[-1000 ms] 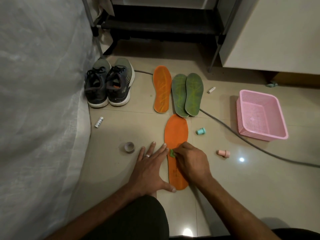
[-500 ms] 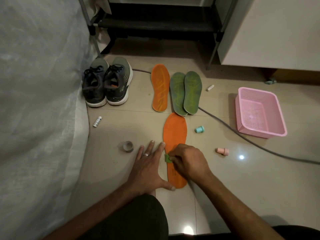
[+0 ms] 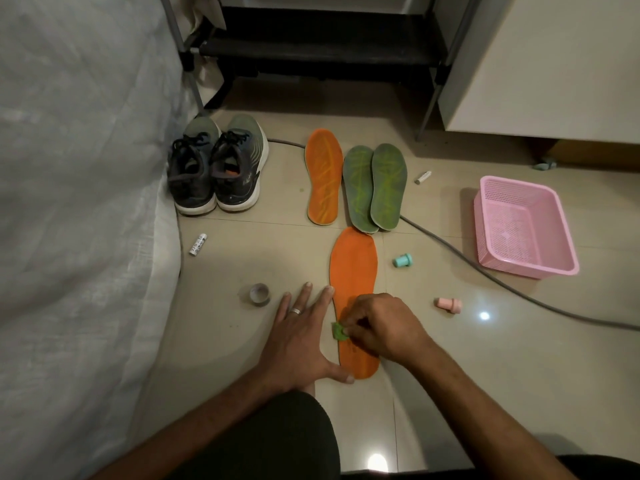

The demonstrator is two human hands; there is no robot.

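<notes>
An orange insole (image 3: 353,268) lies flat on the tiled floor in front of me. My right hand (image 3: 381,329) pinches a small green piece (image 3: 339,331) against the insole's left edge, fingers curled over it. Flat on the floor beside the insole lies my left hand (image 3: 299,341), fingers spread and straight, the thumb against the insole's heel end. A ring sits on one finger.
Farther back lie another orange insole (image 3: 323,176), two green insoles (image 3: 375,187) and a pair of dark sneakers (image 3: 216,168). A tape roll (image 3: 259,293), white tubes (image 3: 197,244), teal (image 3: 402,260) and pink (image 3: 449,304) caps, a grey cable (image 3: 485,275) and a pink basket (image 3: 524,225) surround them. White fabric (image 3: 76,168) fills the left.
My right hand with the green piece has slid down the insole's left edge toward the heel. The left hand stays flat in place.
</notes>
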